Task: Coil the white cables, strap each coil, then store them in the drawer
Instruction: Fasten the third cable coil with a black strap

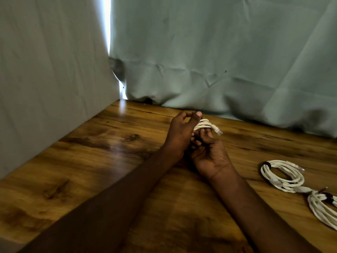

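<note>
head view: both hands, left hand (179, 133) and right hand (209, 152), grasp a third coil (205, 124) in their fingers; two strapped coils (281, 175) lie right on the tabletop (91, 161); no drawer seen.

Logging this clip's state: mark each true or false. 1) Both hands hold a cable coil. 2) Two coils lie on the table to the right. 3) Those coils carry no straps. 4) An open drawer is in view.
1) True: the left hand and right hand grip one coil.
2) True: near coil and edge coil lie on the table.
3) False: each shows a dark strap.
4) False: no drawer shows, only table and curtain.
</note>
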Demonstrator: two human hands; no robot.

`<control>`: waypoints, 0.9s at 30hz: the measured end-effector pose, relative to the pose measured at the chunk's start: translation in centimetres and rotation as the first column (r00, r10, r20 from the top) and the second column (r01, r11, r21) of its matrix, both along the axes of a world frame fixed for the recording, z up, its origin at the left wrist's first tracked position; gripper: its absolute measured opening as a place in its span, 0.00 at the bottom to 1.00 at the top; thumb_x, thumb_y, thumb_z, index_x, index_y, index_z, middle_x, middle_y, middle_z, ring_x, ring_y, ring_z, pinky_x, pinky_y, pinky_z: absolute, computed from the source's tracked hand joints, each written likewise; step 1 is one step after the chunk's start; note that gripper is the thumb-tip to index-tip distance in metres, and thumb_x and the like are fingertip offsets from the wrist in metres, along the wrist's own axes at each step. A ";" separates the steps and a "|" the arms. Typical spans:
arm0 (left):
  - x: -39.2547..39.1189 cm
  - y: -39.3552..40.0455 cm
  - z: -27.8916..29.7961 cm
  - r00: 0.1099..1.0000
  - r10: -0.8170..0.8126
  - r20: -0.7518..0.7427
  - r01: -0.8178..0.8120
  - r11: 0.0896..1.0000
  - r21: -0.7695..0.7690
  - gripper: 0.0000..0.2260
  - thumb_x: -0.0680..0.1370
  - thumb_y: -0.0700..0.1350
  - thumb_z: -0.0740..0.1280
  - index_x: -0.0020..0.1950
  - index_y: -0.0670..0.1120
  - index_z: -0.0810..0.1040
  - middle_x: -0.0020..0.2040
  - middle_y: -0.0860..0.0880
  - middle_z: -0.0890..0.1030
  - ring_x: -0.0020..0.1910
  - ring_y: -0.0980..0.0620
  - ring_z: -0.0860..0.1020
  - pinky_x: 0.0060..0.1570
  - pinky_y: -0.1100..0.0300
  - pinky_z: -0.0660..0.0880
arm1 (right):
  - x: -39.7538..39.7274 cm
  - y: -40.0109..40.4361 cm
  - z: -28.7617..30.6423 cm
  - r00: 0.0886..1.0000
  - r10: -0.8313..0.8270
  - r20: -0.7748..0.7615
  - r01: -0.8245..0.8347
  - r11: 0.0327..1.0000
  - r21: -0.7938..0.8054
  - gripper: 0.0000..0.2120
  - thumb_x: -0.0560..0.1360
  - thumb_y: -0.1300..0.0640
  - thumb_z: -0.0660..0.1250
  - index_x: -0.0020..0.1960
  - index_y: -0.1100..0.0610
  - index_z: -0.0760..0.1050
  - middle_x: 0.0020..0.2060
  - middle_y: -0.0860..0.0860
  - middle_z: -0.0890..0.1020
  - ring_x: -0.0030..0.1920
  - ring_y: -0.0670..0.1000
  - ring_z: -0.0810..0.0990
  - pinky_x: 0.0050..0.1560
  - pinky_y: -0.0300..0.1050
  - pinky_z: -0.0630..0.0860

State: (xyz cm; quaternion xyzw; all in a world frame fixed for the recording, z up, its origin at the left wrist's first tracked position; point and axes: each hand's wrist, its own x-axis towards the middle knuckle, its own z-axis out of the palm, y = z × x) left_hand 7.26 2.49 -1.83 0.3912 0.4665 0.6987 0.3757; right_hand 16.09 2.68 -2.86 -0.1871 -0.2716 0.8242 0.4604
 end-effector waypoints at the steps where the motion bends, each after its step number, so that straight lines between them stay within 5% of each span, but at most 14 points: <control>1: 0.0 0.0 0.0 1.000 -0.009 -0.001 0.009 1.000 0.002 0.14 0.83 0.50 0.66 0.59 0.38 0.80 0.21 0.53 0.72 0.17 0.57 0.68 0.19 0.67 0.66 | 0.0 0.2 0.0 1.000 0.011 0.027 -0.012 1.000 0.014 0.11 0.83 0.64 0.58 0.54 0.53 0.77 0.32 0.50 0.79 0.27 0.44 0.75 0.34 0.39 0.75; 4: -0.1 -0.2 0.1 0.999 -0.034 -0.003 0.033 0.999 -0.013 0.14 0.84 0.49 0.64 0.58 0.39 0.82 0.21 0.53 0.73 0.17 0.57 0.68 0.20 0.68 0.65 | 0.1 0.5 0.0 0.996 0.021 0.089 -0.025 0.999 0.044 0.11 0.83 0.64 0.58 0.54 0.52 0.77 0.34 0.50 0.78 0.28 0.45 0.75 0.42 0.42 0.70; 11: 0.6 -0.4 0.4 0.999 -0.053 0.002 0.053 0.998 -0.018 0.17 0.82 0.52 0.67 0.45 0.39 0.80 0.21 0.51 0.72 0.18 0.53 0.69 0.19 0.68 0.65 | -0.1 -0.1 -0.1 0.999 -0.055 0.005 0.055 0.998 -0.017 0.15 0.82 0.66 0.57 0.53 0.49 0.78 0.30 0.47 0.79 0.26 0.43 0.74 0.39 0.39 0.69; 17: 0.3 -0.2 0.2 0.996 0.019 0.082 -0.015 0.999 -0.040 0.16 0.81 0.50 0.69 0.56 0.37 0.77 0.23 0.50 0.74 0.18 0.52 0.68 0.21 0.67 0.64 | -0.4 -0.5 0.1 0.997 -0.040 0.066 0.038 0.999 0.032 0.13 0.82 0.65 0.58 0.53 0.50 0.78 0.31 0.46 0.79 0.27 0.43 0.74 0.35 0.37 0.69; 27: 0.0 0.0 0.0 0.985 -0.012 0.172 0.020 0.999 -0.046 0.11 0.82 0.49 0.68 0.55 0.42 0.84 0.26 0.49 0.78 0.17 0.54 0.67 0.22 0.67 0.65 | -0.5 -0.1 0.0 0.980 -0.053 0.192 0.026 0.990 0.140 0.12 0.83 0.64 0.60 0.54 0.52 0.79 0.35 0.47 0.78 0.28 0.42 0.74 0.29 0.35 0.70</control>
